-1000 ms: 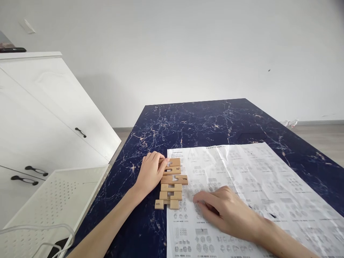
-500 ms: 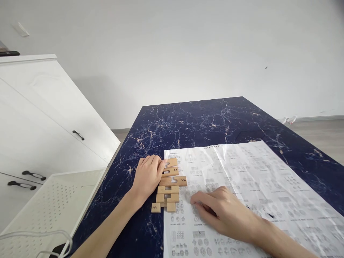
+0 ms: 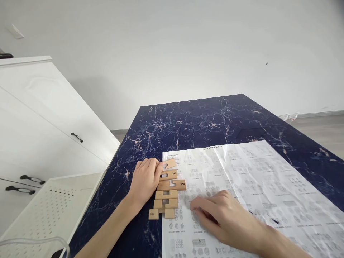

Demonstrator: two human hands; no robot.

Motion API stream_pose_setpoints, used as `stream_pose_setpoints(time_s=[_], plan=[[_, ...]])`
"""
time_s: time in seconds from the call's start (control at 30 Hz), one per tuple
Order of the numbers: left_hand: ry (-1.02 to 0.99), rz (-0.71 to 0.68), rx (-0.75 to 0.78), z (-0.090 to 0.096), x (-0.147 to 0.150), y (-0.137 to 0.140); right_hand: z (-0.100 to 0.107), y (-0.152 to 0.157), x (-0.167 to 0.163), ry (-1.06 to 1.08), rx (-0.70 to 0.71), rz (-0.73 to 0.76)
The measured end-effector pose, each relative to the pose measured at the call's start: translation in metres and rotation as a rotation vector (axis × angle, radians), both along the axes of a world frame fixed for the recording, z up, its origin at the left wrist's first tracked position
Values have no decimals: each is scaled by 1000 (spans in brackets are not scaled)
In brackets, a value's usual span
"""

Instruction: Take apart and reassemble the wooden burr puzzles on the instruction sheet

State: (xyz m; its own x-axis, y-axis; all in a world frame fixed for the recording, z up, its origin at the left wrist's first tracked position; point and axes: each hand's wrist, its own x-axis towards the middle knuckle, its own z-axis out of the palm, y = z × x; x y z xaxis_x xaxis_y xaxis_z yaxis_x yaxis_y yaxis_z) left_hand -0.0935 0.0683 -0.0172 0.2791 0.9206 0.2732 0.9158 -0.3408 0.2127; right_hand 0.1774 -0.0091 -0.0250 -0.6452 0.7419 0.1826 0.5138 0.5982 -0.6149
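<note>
Several notched flat wooden puzzle pieces lie in a column along the left edge of a large printed paper sheet (image 3: 228,168). My left hand (image 3: 145,181) rests beside the upper end of the column, fingers curled. Its thumb and fingers close on the left end of the top wooden puzzle piece (image 3: 170,163), which sits slightly tilted. Below it lie a piece marked 2 (image 3: 172,174) and a longer, darker piece (image 3: 177,185). At the bottom is a piece marked 3 (image 3: 153,214). My right hand (image 3: 225,218) lies on the sheet, fingers curled, with nothing visible in them.
The dark blue marbled table (image 3: 188,122) stands near a pale wall (image 3: 172,53). To the left is a white cabinet (image 3: 53,107) with black handles, and a white perforated surface (image 3: 48,204) with a cable (image 3: 34,240). The sheet has fold creases.
The top wooden piece has tilted a little and its gap to the piece marked 2 has widened. My right hand stays in nearly the same place. The view has shifted slightly.
</note>
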Motion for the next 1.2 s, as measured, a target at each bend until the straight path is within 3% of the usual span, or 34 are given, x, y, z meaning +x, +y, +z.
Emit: stream_pose_setpoints(time_s=[0.57,0.9,1.03,1.2], plan=[[-66,12,-53,4,1,-1,4,1,0,-8,-19,-5],[-390,130,-17,17,5,-11,4,2,0,30,-16,-13],[-466,144,-38,20,12,-21,7,3,0,59,-63,-14],[-444,59,-33,22,23,-36,11,4,2,154,-200,-39]])
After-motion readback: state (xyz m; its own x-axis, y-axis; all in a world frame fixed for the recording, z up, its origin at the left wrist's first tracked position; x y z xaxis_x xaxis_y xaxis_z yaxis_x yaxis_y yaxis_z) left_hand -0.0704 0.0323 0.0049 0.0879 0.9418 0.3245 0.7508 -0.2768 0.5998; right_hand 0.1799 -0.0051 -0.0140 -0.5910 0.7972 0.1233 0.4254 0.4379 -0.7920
